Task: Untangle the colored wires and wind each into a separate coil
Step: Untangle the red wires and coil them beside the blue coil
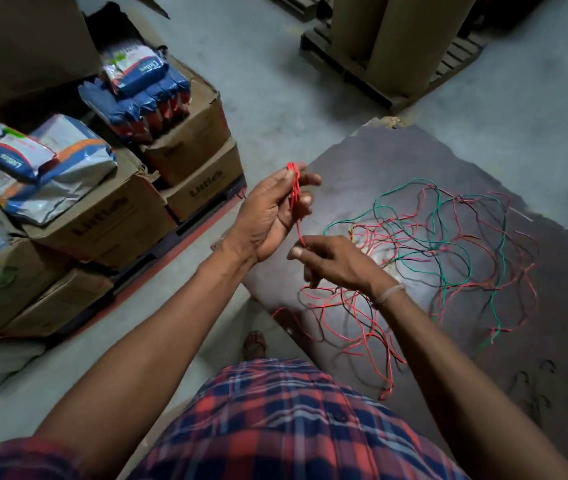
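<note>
Stacked cartons flank a dark surface carrying the tangled wires. Left hand closes its grip round a red coil; right hand pinches the trailing red wire. Pulling hard could tighten knots in the tangle.

The person wears a short-sleeved checked shirt in red, navy and white, with dark buttons down the front. Both forearms are bare. A thin pale thread band circles the right wrist. One sandalled foot shows below.
</note>
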`<state>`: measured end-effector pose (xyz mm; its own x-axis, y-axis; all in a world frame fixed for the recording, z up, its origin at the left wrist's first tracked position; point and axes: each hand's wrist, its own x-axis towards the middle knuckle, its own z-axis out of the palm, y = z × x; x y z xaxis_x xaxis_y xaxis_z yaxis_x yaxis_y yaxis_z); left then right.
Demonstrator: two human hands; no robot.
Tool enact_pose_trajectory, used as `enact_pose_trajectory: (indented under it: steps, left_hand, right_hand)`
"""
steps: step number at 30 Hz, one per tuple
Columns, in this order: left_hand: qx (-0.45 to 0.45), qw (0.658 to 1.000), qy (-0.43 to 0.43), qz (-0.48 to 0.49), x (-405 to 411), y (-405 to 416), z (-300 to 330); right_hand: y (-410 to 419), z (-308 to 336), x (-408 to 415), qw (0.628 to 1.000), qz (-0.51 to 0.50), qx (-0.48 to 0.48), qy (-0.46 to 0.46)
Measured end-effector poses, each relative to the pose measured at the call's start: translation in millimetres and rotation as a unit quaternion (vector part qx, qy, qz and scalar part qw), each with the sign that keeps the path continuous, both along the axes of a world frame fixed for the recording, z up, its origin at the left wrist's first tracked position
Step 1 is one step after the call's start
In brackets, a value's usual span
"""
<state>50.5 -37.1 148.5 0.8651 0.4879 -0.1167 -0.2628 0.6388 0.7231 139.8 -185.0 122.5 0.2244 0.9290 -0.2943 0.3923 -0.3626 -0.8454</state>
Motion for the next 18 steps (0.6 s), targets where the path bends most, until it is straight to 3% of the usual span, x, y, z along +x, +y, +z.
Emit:
enact_pose_trajectory:
  steps: [4,7,12,15,18]
  left_hand:
    - [0.048,0.996,0.032,0.061,16,25,-6]
    - [0.107,0.990,0.074,0.059,25,35,-7]
    - [0.250,0.957,0.142,-0.031,32,40,-24]
    - [0.343,0.919,0.174,-0.087,31,44,-34]
    - [0.418,0.882,0.162,-0.144,24,37,-36]
  right_hand:
    - [2,-5,2,0.991,0.101,-0.046,-0.077]
    - [-2,-2,7,0.987,0.121,-0.050,-0.097]
    - [-6,22,17,0.981,0.130,-0.059,-0.130]
    - [-9,50,30,0.984,0.094,-0.029,-0.150]
    - [-13,75,54,0.994,0.042,0.019,-0.097]
